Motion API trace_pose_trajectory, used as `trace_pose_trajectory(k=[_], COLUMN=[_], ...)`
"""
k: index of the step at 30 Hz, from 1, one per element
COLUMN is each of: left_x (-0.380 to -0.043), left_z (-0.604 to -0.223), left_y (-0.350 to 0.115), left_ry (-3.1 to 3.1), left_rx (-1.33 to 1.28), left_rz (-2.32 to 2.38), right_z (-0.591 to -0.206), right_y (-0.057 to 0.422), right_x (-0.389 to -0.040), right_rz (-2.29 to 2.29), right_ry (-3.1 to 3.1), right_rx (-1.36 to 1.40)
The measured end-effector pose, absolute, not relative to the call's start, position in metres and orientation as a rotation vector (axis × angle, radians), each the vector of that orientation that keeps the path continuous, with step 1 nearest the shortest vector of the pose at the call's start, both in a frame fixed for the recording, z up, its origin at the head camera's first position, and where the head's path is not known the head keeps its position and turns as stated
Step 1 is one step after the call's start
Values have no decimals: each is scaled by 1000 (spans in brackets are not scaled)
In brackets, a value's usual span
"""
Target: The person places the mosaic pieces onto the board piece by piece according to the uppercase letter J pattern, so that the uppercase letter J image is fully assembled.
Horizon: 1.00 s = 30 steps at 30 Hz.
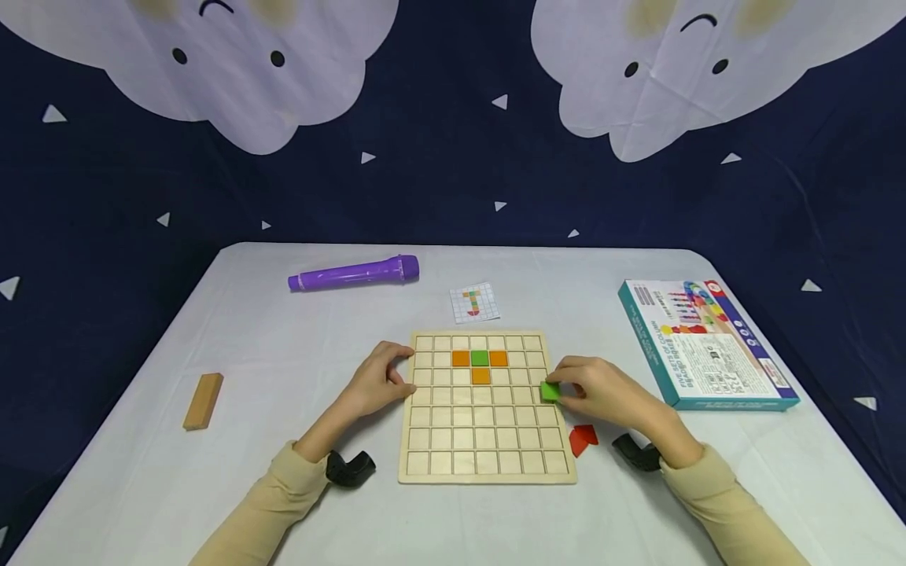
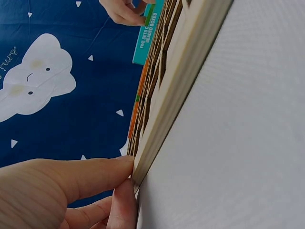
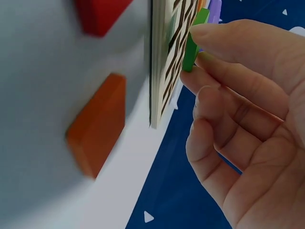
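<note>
A wooden grid board (image 1: 488,483) lies flat on the table. Three orange square tiles (image 1: 461,358) and a green square tile (image 1: 480,358) sit in its upper cells. At the board's left edge is my left hand (image 1: 377,380), holding the rim with thumb and fingertips; the left wrist view shows these fingertips on the rim (image 2: 167,109). My right hand (image 1: 602,385) pinches another green tile (image 1: 549,391) between thumb and finger, just above the board's right edge. Close up, the right wrist view shows this green tile (image 3: 193,45) tilted, clear of the grid.
Red pieces (image 1: 582,439) lie right of the board, and an orange block (image 3: 100,124) shows below the right hand. A pattern card (image 1: 475,303) and purple microphone-shaped object (image 1: 354,273) lie behind. A box (image 1: 708,346) is at right, a wooden block (image 1: 203,402) at left.
</note>
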<state>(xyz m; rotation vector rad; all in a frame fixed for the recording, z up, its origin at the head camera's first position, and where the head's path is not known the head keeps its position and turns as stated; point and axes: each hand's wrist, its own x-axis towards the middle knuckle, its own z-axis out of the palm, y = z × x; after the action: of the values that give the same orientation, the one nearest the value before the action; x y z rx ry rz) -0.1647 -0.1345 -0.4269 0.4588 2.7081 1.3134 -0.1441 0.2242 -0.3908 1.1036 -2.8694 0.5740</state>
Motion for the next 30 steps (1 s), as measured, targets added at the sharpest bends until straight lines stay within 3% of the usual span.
trace_pose_trajectory(k=[30], left_x=[-165], left_z=[-426], left_y=[-135], left_ry=[2702], left_rx=[451], left_rz=[1316], right_z=[-390], right_y=[165], right_x=[-156], right_rz=[437], right_ry=[-2788], right_rx=[1350])
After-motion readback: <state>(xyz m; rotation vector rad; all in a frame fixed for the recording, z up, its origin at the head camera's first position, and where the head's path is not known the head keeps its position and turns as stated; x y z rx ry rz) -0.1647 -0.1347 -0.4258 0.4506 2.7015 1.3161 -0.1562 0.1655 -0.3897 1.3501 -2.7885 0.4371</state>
